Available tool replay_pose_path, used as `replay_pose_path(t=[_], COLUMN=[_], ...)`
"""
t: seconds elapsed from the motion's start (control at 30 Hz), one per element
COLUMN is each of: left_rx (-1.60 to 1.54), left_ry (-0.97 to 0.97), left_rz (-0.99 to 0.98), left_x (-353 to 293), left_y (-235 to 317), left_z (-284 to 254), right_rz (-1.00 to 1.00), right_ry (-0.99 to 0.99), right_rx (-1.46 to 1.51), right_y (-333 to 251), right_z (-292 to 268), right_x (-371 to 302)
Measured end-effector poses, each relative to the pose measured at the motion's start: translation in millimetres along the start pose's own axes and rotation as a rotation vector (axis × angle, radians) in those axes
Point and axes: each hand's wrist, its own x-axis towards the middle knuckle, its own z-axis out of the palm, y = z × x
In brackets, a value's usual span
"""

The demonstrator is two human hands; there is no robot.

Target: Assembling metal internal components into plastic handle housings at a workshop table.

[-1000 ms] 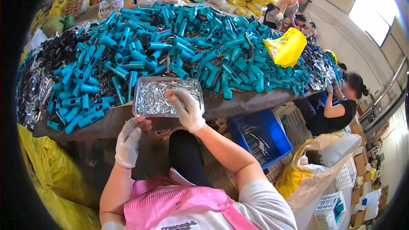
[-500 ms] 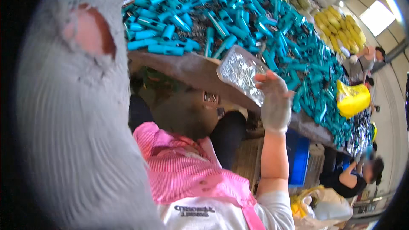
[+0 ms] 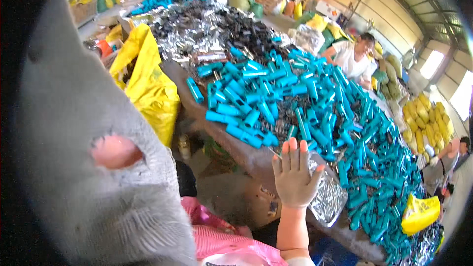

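Right, head view only. My left hand (image 3: 93,167) sits so close to the lens that it fills the whole left side: grey glove w/ a worn hole showing skin. Can't tell if it's open, closed or holding anything.

The right hand (image 3: 294,180), white glove, has its fingers spread flat and grips nothing. The palm lies against the near rim of the tray (image 3: 329,206), which is full of small silvery metal bits and sits at the table edge (image 3: 236,152).

Just beyond the tray is the big heap of teal tubes (image 3: 295,103); further past that, dark and shiny parts. A yellow bag (image 3: 148,88) hangs well left of the tray, and a person in white (image 3: 354,59) works far beyond it.

My read: the step is steadying the tray. The next move needs a firm hold on its rim, kept level so the bits don't spill.
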Motion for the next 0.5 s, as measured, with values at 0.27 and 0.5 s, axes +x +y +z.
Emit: replay_pose_path(t=[0.27,0.5], left_rx=[0.481,0.536], left_ry=[-0.201,-0.091], left_rz=[-0.185,-0.849], left_x=[-77.3,-223.1], left_y=[7.1,10.3], left_z=[-54.6,-138.9], right_rz=[0.075,0.622], right_ry=[-0.104,-0.184], right_rx=[-0.052,0.146], right_y=[118.5,240.6], right_z=[39.2,71.0], right_x=[6.8,-13.5])
